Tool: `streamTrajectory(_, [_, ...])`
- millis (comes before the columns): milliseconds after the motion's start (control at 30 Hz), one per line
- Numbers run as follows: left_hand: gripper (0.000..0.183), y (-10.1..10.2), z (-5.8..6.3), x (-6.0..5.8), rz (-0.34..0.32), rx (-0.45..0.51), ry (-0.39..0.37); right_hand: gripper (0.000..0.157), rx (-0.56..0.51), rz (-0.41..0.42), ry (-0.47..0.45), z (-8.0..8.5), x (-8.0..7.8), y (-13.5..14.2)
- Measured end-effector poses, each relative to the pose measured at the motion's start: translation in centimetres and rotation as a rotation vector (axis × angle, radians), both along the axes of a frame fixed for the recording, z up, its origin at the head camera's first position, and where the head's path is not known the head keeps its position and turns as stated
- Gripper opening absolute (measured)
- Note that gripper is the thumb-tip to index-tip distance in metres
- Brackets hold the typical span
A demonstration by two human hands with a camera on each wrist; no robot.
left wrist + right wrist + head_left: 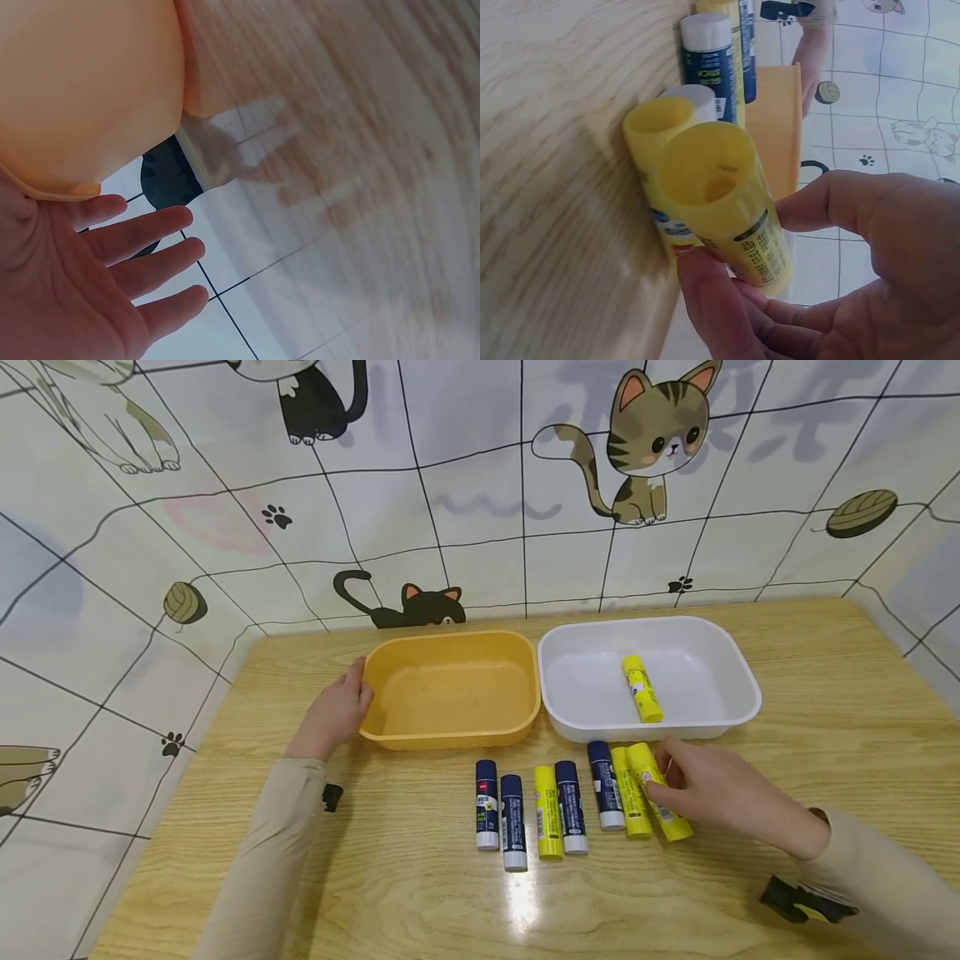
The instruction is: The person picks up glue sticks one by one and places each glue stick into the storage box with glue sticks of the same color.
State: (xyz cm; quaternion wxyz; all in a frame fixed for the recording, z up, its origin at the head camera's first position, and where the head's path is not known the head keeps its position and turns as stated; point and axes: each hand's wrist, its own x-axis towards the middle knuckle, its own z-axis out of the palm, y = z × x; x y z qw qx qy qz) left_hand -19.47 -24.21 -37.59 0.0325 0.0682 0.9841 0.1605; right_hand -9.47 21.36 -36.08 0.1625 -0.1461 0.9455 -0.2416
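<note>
My right hand (708, 785) pinches a yellow glue stick (724, 210) between thumb and fingers, at the right end of the row in front of the white tub (720, 681). The lower end of that stick is lifted off the table in the right wrist view. Beside it lie another yellow glue stick (632, 793) and a dark blue one with a white end (606, 787). My left hand (333, 714) touches the left rim of the orange tub (450, 739); its fingers (154, 274) stretch out straight, while the thumb is hidden in the left wrist view.
One yellow glue stick (642, 689) lies inside the white tub. Further left on the wooden table (420, 893) lie several more glue sticks, including a yellow one (548, 814) and a dark blue one (513, 822). A cat-patterned backdrop (480, 543) rises behind the tubs.
</note>
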Motion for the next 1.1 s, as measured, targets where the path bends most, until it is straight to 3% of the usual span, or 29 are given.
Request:
streamTrajectory(633, [0.054,0.1,0.1,0.2,0.016,0.032,-0.001,0.021,-0.049,0.081,0.090,0.8,0.6,-0.4])
streamTrajectory(933, [0.053,0.1,0.0,0.2,0.012,0.058,0.010,0.026,0.006,0.099,0.021,2.0,0.2,-0.2])
streamTrajectory(1100, [0.053,0.0,-0.2,0.2,0.008,0.077,0.016,0.026,0.029,0.103,0.033,2.7,-0.2,-0.1])
